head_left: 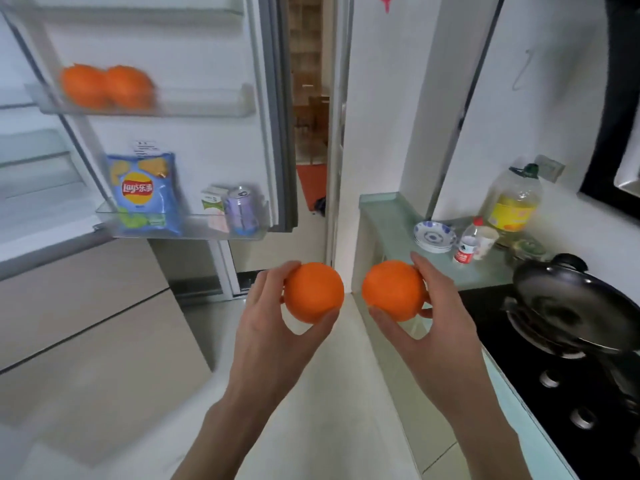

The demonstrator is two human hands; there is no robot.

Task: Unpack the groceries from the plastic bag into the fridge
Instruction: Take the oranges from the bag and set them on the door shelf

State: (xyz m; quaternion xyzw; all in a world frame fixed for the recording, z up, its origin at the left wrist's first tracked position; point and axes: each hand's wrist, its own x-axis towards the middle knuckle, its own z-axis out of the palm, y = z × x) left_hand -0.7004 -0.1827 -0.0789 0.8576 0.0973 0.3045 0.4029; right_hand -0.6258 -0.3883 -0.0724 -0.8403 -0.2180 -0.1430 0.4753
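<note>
My left hand [273, 327] grips an orange [313, 292] and my right hand [436, 317] grips a second orange [393, 289], both held out side by side in front of me. The fridge door [194, 133] stands open at the upper left. Two more oranges [107, 86] rest on its middle door shelf [207, 105]. On the lower door shelf [194, 230] stand a blue Lay's chip bag [145, 192], a small carton [213, 206] and a purple can [240, 209]. The plastic bag is out of view.
Closed fridge drawers [86, 323] fill the lower left. At the right a glass counter [391, 223] carries stacked blue-patterned plates [434, 237], a small bottle [465, 245] and an oil jug [514, 202]. A black pan [571, 303] sits on the stove [554, 375]. A doorway opens straight ahead.
</note>
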